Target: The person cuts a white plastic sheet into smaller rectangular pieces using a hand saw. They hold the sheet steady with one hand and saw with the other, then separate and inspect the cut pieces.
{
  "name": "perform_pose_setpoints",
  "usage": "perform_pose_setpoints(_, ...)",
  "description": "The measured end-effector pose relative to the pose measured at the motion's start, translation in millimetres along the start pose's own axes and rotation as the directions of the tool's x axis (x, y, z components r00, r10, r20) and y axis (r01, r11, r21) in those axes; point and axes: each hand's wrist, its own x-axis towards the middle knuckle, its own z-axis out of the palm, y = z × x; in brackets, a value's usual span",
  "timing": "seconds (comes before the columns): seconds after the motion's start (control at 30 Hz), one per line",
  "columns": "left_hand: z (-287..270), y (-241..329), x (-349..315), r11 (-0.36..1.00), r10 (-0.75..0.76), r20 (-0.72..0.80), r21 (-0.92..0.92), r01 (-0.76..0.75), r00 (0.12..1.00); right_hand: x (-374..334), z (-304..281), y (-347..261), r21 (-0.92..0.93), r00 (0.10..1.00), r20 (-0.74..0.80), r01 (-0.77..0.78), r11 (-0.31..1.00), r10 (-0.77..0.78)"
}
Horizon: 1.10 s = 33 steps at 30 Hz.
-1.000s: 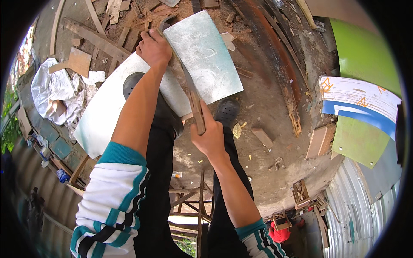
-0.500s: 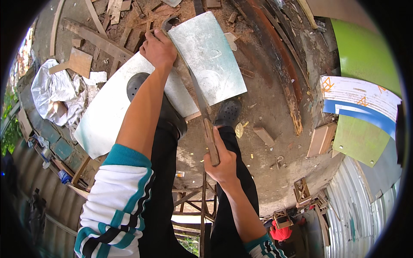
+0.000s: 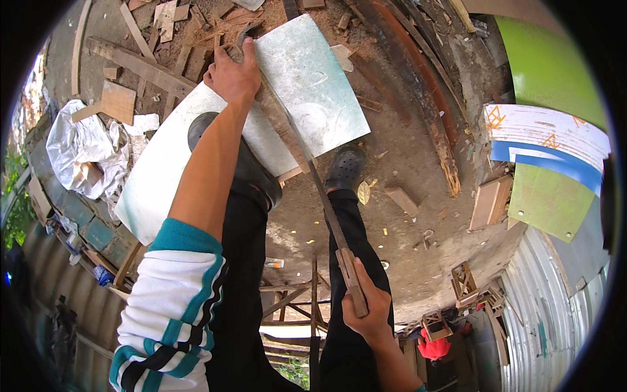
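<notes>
My right hand [image 3: 369, 307] is closed round the wooden handle of a handsaw [image 3: 331, 225], at the lower right of the middle. Its long, narrow dark blade slants up and left along a narrow wooden board [image 3: 277, 124]. At the board's far end, my left hand [image 3: 234, 73] grips it with curled fingers, thumb toward the far side. A dark curved piece [image 3: 247, 31] shows just past that thumb. Pale sheet [image 3: 312, 85] shows right of the board, and more pale sheet [image 3: 153, 166] to its left, under my left shoe [image 3: 251, 166].
Offcuts and a long plank [image 3: 140, 62] litter the ground at the far left, near a crumpled silvery sheet [image 3: 81, 153]. A long weathered beam [image 3: 424, 98] lies to the right. Green panels [image 3: 548, 202] and corrugated metal [image 3: 535, 294] stand at the right. My right shoe [image 3: 346, 166] is beside the blade.
My right hand has drawn the saw back toward me and to the right, baring more blade past the board. My left hand stays at the board's far end, its thumb now more extended.
</notes>
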Motion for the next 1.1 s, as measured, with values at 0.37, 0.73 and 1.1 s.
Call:
perform_pose_setpoints(0.37, 4.6, -6.0, 1.0, 0.999, -0.039, 0.013, -0.001, 0.039, 0.999, 81.9, 46.9, 25.0, 0.050, 0.999, -0.020, 0.027, 0.998, -0.026)
perform_pose_setpoints(0.73, 3.4, -1.8, 10.2, 0.868, 0.484, -0.003, 0.130, -0.480, 0.875, 17.5, 6.7, 16.3, -0.012, 0.996, -0.008, 0.091, 0.996, -0.091)
perform_pose_setpoints(1.1, 13.8, -12.9, 27.6, 0.875, 0.484, -0.015, -0.020, -0.484, 0.875, 18.6, 2.0, -4.0, 0.018, 0.998, -0.022, 0.065, 0.998, -0.064)
